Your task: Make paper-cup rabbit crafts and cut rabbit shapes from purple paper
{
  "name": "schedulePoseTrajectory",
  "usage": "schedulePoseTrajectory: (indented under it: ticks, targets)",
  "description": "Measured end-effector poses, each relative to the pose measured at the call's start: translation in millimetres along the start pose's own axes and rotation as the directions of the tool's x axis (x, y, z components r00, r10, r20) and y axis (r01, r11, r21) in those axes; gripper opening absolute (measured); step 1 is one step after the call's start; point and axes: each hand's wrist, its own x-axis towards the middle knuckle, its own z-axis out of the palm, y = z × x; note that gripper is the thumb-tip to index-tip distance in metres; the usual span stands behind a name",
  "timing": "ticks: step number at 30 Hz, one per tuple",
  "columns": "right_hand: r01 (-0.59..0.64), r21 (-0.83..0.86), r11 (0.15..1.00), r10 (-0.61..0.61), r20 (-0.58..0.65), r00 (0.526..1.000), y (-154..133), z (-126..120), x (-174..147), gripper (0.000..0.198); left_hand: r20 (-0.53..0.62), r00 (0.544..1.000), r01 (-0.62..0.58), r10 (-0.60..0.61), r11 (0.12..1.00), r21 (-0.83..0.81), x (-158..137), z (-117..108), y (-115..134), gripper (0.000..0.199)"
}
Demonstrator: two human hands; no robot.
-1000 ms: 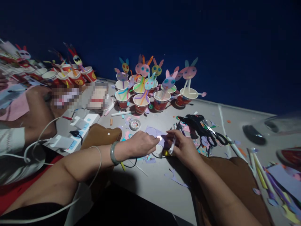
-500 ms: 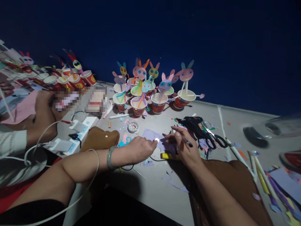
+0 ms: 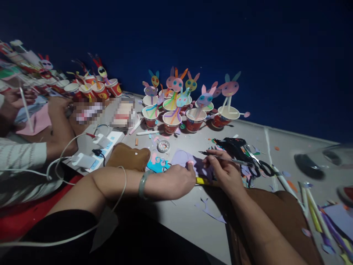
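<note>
My left hand (image 3: 175, 181), a jade-coloured bangle on its wrist, is curled, with thumb and forefinger at a small pale pink piece (image 3: 190, 162). That piece is over a sheet of purple paper (image 3: 180, 155), which has a round outline on it. My right hand (image 3: 224, 167) grips a dark-tipped pen (image 3: 234, 159), its point facing left above the paper's right side. A yellow stick-like object (image 3: 202, 180) lies between my hands, partly covered. Black-handled scissors (image 3: 257, 162) and a black glue gun (image 3: 230, 143) lie beyond my right hand.
Paper cups (image 3: 172, 123) with rabbit-faced paper figures stand at the back. A round white dial (image 3: 163, 146), brown cushions (image 3: 128, 156), a power strip (image 3: 106, 151) with cables, and paper scraps surround the work. Another person's arm (image 3: 62, 125) is at left.
The view has shifted, so the scene sits further right. The pen in my right hand has swung round, its point now to the left. My left hand stays at the purple paper.
</note>
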Motion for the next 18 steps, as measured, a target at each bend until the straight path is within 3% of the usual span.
schedulePoseTrajectory:
  ticks: [4,9,18]
  targets:
    - [0.01,-0.009,1.0,-0.01,0.04,0.999,-4,2,5,0.028,0.047,0.997,0.062,-0.062,0.998,0.01,-3,1,10,0.059]
    - [0.064,-0.153,0.986,-0.036,0.177,0.984,-13,5,24,0.031,-0.024,0.99,0.142,-0.142,0.99,-0.007,-4,11,16,0.059]
    - [0.257,-0.328,0.909,-0.058,0.511,0.857,-11,15,63,0.031,-0.034,0.989,0.146,-0.147,0.989,-0.038,-4,14,16,0.056]
